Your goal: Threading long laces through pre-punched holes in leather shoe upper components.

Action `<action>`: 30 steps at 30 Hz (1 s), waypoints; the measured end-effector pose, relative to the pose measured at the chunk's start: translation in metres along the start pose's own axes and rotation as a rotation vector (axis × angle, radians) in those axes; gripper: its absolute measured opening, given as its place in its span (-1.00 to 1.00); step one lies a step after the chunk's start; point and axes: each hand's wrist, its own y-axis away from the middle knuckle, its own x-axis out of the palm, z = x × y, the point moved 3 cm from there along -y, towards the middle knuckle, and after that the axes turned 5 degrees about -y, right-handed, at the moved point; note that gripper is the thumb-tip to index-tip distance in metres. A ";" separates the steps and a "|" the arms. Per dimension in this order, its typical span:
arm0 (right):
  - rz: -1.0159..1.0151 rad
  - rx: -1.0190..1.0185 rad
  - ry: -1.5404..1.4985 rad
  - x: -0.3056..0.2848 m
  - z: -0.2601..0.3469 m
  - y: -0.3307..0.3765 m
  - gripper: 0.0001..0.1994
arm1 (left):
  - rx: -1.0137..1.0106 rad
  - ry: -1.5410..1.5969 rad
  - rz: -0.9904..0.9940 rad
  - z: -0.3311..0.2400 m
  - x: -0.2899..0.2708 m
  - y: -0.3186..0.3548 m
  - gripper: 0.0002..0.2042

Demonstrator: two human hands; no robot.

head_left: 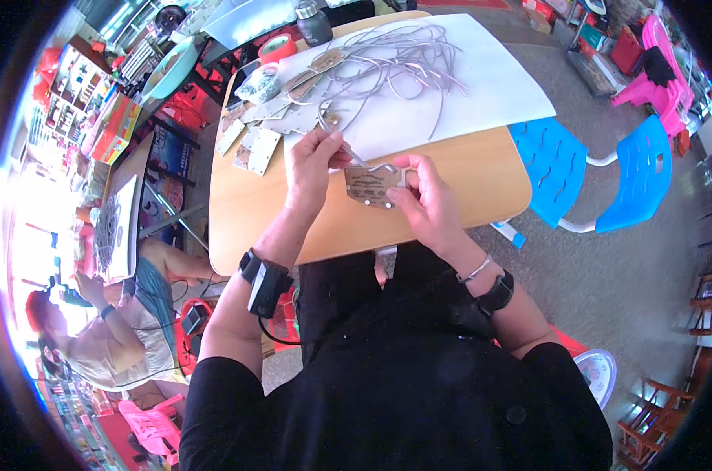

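My right hand (430,206) pinches a small brown card (367,191) between thumb and fingers, over the near part of the table. Dark print covers its face, and small white dots line its lower edge. My left hand (312,166) is closed on a thin grey cord (359,157), which runs across to the card's upper edge and bends there near my right fingers. Whether the cord passes through the card, I cannot tell. Beyond my hands, a tangle of similar grey cords (407,59) lies on a white sheet (489,98).
Several flat cards (258,149) pile up at the left of the wooden table (481,177). Behind them are a clear bag (259,85), a red tape roll (277,49) and a dark bottle (314,25). A blue chair (548,165) stands right; another person (116,337) sits left.
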 end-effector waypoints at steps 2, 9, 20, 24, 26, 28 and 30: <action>-0.009 -0.036 -0.028 0.001 0.000 0.003 -0.66 | -0.029 0.040 -0.003 0.011 -0.002 0.000 -0.78; -0.130 -0.150 0.046 -0.007 -0.001 0.008 -0.64 | -0.096 0.157 0.125 0.005 0.025 0.030 -0.83; 0.064 0.184 -0.287 -0.025 -0.004 -0.001 -0.73 | -0.167 0.483 0.202 0.008 0.025 0.039 -0.86; 0.203 -0.056 0.010 -0.022 0.004 -0.005 -0.73 | -0.265 -0.073 0.506 0.001 0.034 0.061 -0.79; 0.255 0.050 0.007 -0.022 0.005 -0.005 -0.73 | -0.286 -0.223 0.639 -0.003 0.041 0.068 -0.75; 0.262 0.202 -0.162 -0.019 -0.002 -0.002 -0.77 | -0.260 -0.186 0.629 -0.002 0.044 0.069 -0.77; 0.223 0.229 -0.275 -0.021 -0.006 0.000 -0.81 | -0.238 -0.150 0.626 -0.002 0.044 0.070 -0.78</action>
